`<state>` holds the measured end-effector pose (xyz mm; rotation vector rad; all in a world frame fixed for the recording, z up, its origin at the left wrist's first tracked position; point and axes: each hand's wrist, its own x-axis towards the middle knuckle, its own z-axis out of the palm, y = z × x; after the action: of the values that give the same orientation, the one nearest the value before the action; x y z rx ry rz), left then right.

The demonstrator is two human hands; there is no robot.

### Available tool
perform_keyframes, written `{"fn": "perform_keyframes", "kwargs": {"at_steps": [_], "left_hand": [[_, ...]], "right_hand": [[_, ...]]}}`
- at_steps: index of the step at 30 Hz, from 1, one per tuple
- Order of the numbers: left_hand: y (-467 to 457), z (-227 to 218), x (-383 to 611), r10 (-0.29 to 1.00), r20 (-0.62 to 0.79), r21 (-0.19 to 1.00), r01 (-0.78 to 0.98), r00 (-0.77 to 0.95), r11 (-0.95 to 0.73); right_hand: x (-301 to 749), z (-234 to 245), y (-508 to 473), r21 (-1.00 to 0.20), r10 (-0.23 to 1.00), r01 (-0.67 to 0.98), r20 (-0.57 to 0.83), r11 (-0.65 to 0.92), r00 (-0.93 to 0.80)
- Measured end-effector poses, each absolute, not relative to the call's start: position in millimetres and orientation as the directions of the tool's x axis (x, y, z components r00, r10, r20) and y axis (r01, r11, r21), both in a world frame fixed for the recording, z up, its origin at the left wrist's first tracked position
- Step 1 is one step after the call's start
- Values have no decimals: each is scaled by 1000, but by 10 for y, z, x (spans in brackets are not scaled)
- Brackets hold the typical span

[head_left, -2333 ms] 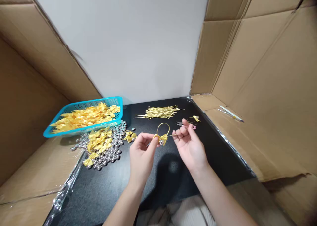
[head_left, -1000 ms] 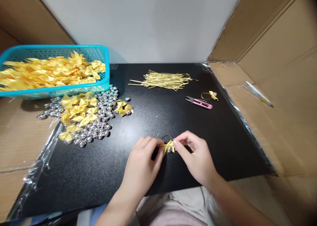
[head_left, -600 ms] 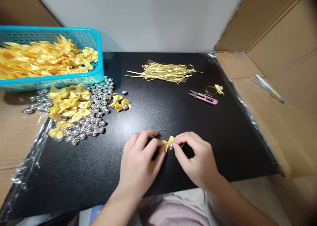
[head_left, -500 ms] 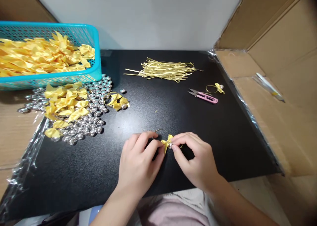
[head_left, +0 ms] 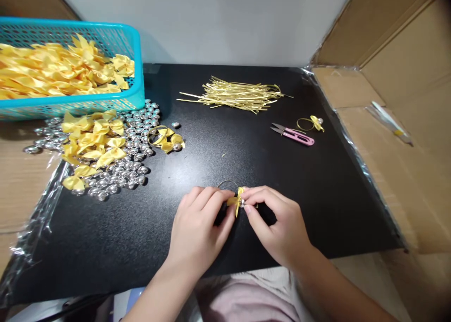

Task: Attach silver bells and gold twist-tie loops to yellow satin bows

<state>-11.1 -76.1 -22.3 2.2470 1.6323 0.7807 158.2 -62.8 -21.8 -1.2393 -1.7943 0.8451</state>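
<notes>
Low over the near middle of the black tabletop, both hands pinch one small yellow ribbon bow (head_left: 233, 201). My left hand (head_left: 202, 225) is closed on the bow's left side between thumb and fingertips. On its other side, my right hand (head_left: 278, 223) is closed too, thumb and index finger at a silver bell (head_left: 242, 203) against the bow's middle. A thin gold wire loop (head_left: 227, 182) arches up behind the bow. Fingers partly cover the bow and the bell, so how the wire is fastened is hidden.
A blue basket (head_left: 140, 63) of yellow bows stands back left. Before it lie silver bells (head_left: 143, 120) and loose bows (head_left: 93, 141), beside wired bows (head_left: 167, 139). Gold wire ties (head_left: 239, 95) lie at the back, pink snips (head_left: 298, 136) and another wired bow (head_left: 317, 122) at right.
The bow between my hands has turned slightly, and my left fingers have drawn in closer around it. The whole view has shifted a little; the things on the table have stayed put.
</notes>
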Motion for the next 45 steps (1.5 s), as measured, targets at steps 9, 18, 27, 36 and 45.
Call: {"fn": "perform_keyframes", "kwargs": {"at_steps": [9,18,27,36,45], "left_hand": [[-740,-224,-118,939,265,525,784,219,-331],[-753,-192,-138,959,224,620,734,172,-277],[-758,-197,-128,951,236,562,771,198,-300],[-755,-206,-103,959,215,563,778,187,-278],[-714,-214,-19,976,176,534,821,125,-201]], "right_hand": [[1602,-212,-645,-854,953,433,210,287,-218],[1541,-230,-650,-718,912,562,322,410,-254],[1566,-109,-594,-700,917,607,190,376,-350],[1553,69,-509,-814,940,479,232,328,-250],[1589,-92,-635,-843,959,477,145,249,-244]]}}
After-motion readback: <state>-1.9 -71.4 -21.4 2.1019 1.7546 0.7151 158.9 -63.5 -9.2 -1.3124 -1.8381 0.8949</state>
